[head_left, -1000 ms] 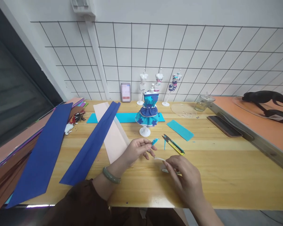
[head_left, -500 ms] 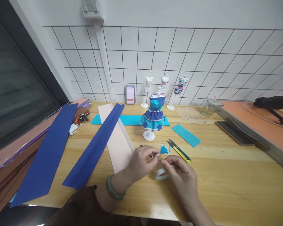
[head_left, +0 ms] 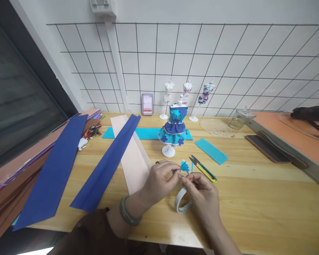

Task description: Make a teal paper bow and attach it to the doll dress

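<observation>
My left hand pinches the gathered end of a little turquoise paper fan between thumb and fingertips, the pleats flaring up just above my knuckles. My right hand meets it there, thumb and forefinger closed on the fan's base, with a roll of tape hanging below it on its strip.

The trouble I see is in that tiny pinch. If either grip slackens, I think the pleats will spring open and the fan will lose its shape. The hanging roll could tug the strip crooked, so the tape might stick to my fingers or wrinkle across the folds. Squeezing too hard could crush the paper.

Both wrists float above the table, neither resting on it, palms turned towards each other, left forearm coming in from the lower left with a green bracelet at the wrist. That leaves little steadiness for work this fine.

Just beyond my fingers lie the yellow-handled snips, blades towards me and near enough to knock. Farther back stands the small mannequin in a blue dress, with a turquoise paper scrap to its right and long dark blue paper strips on my left.
</observation>
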Available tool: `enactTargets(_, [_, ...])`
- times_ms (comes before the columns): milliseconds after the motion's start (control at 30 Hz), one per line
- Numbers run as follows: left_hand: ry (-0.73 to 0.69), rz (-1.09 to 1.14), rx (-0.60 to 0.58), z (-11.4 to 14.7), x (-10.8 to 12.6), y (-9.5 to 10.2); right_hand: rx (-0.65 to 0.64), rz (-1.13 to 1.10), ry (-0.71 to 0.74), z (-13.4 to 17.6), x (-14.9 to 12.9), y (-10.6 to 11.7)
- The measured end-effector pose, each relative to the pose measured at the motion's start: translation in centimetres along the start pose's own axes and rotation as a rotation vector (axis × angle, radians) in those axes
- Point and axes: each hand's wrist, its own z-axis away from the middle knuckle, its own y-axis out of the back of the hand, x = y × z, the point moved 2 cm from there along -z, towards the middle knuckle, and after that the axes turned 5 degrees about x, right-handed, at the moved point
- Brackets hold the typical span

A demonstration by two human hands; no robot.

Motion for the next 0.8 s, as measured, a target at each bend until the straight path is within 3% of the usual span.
enactTargets(300, [0.002, -0.072, -0.014, 0.11, 0.16, -0.01, 0.016, -0.065, -0.082, 0.04, -0.14, -0.12])
enactTargets(800, [-0.001, -0.043, -0.033, 0.39, 0.21, 0.04, 0.043, -0.051, -0.097, -0.16, -0.25, -0.16])
